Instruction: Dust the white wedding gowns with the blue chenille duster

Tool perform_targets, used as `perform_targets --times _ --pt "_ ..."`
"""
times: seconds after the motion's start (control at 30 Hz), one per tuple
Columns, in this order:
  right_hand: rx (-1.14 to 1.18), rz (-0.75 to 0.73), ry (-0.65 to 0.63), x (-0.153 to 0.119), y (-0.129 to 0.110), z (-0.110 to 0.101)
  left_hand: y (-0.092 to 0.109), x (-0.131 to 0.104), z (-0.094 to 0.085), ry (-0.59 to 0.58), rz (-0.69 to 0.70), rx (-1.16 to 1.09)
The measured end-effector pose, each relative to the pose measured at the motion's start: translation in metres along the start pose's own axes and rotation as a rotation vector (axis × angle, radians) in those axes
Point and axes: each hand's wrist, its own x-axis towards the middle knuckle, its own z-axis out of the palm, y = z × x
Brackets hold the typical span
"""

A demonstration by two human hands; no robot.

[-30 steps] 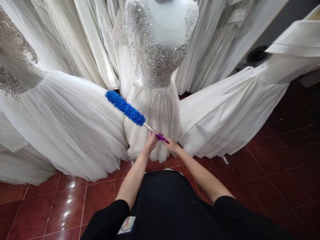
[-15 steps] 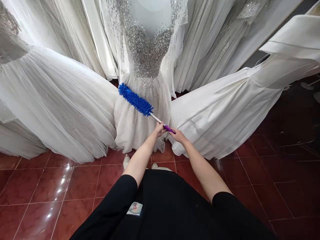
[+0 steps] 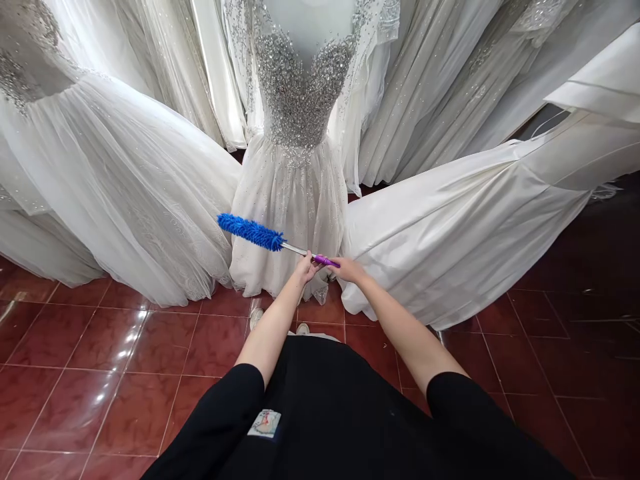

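A duster with a fluffy blue head (image 3: 251, 232) is held slanting in front of the skirt of a beaded white gown (image 3: 287, 200). My left hand (image 3: 306, 268) is closed round the front of its handle, near where the metal rod meets the purple grip. Just to the right, my right hand (image 3: 347, 269) is closed on the rear end of the purple grip. The blue head points left and lies over the left side of the skirt, near its lower part; whether it touches the fabric is not clear.
A wide tulle gown (image 3: 145, 173) spreads at the left. A smooth satin gown (image 3: 440, 233) stretches out at the right. More white dresses (image 3: 425, 93) hang behind. Red tiles (image 3: 150, 347) cover the floor, with white shoes near the middle gown's hem.
The blue duster head has moved down and a little left and lies flatter. Both hands have shifted slightly left with the handle, and the view has shifted a little.
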Motion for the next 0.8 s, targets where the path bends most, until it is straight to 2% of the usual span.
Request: perform_targets --times 0.1,0.23,0.33,0.43,0.5,0.57,0.67,0.8 --pt "0.02 -0.021 0.098 0.012 0.002 -0.044 0.028 0.013 0.039 -0.06 0.086 -0.055" --pt "0.014 -0.002 0.232 0.035 0.015 -0.099 0.064 0.05 0.098 -0.16 0.118 -0.019" --pt "0.021 0.014 0.266 0.05 0.029 -0.124 0.074 0.077 0.13 -0.157 0.054 0.013" --pt "0.046 0.026 0.203 0.058 0.044 -0.132 0.068 0.091 0.142 -0.096 -0.023 0.052" --pt "0.052 0.013 0.142 0.061 0.052 -0.128 0.058 0.094 0.137 -0.041 -0.057 0.051" --pt "0.042 0.003 0.082 0.062 0.056 -0.114 0.047 0.094 0.122 0.005 -0.085 0.025" --pt "-0.002 0.003 -0.014 0.063 0.057 -0.081 0.028 0.088 0.084 0.072 -0.157 -0.05" --pt "-0.08 0.031 -0.167 0.061 0.05 -0.022 0.0 0.072 0.023 0.144 -0.28 -0.153"
